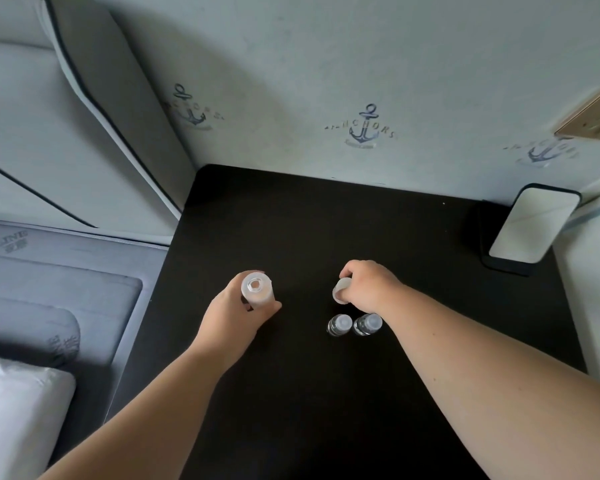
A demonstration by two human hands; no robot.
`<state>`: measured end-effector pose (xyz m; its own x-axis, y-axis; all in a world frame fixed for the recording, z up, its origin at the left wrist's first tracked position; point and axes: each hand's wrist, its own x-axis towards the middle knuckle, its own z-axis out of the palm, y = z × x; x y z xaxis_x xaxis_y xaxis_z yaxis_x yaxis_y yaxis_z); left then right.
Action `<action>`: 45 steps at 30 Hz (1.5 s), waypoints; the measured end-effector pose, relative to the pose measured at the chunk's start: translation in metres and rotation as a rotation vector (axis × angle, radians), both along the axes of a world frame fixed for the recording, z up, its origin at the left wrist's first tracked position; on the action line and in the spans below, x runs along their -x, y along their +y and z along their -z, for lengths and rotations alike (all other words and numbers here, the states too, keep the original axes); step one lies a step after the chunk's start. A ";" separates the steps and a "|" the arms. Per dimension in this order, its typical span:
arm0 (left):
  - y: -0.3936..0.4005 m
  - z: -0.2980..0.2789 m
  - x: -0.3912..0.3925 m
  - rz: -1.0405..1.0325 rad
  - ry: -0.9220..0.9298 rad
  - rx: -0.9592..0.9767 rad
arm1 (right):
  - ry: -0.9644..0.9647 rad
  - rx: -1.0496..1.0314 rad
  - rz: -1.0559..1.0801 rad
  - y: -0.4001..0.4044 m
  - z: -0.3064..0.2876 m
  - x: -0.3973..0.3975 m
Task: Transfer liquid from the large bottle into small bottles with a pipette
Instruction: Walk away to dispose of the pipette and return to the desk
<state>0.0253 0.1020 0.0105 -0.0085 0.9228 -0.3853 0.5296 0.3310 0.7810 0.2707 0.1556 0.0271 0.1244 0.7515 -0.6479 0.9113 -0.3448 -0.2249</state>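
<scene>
Bare forearms over black table, left grip around large bottle, right grip around white cap.

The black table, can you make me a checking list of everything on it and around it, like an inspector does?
Surface: black table, dark and flat, set against the wall.
Job's things: big bottle upright with its mouth open; white cap in the right hand; two small bottles side by side, caps on. No pipette seen.
Clutter: phone propped at the far right corner.
Hands: left hand grips the big bottle; right hand holds the cap, fingers curled round it.
Cables: nothing seen.
Surroundings: wall with anchor prints, a wall socket, a bed to the left.
</scene>
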 end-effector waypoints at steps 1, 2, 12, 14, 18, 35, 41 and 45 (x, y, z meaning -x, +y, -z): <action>0.001 0.000 -0.001 0.008 0.005 0.001 | -0.008 -0.001 -0.013 0.000 0.000 0.000; 0.001 0.000 -0.001 0.016 0.013 0.000 | -0.021 -0.002 -0.030 0.000 0.000 0.001; 0.004 -0.005 -0.012 0.085 0.091 0.000 | 0.159 -0.186 0.192 0.000 -0.024 -0.003; 0.002 -0.008 -0.016 0.090 0.073 -0.004 | 0.413 -0.238 0.362 -0.005 -0.033 -0.008; -0.002 -0.023 -0.025 0.149 0.041 -0.052 | 0.981 -0.255 0.559 -0.024 -0.057 -0.015; 0.000 -0.066 -0.043 0.294 0.162 -0.177 | 0.599 -0.683 -0.164 -0.049 -0.109 -0.012; 0.001 -0.064 -0.044 0.311 0.162 -0.142 | 0.493 -0.735 -0.266 -0.052 -0.112 -0.010; 0.005 -0.066 -0.040 0.338 0.099 -0.067 | 0.475 -0.742 -0.365 -0.051 -0.118 -0.011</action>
<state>0.0650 0.1069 0.0766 0.2671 0.9030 -0.3365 0.6746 0.0741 0.7344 0.2815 0.1045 0.1452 -0.3525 0.9317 0.0877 0.6917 0.3225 -0.6461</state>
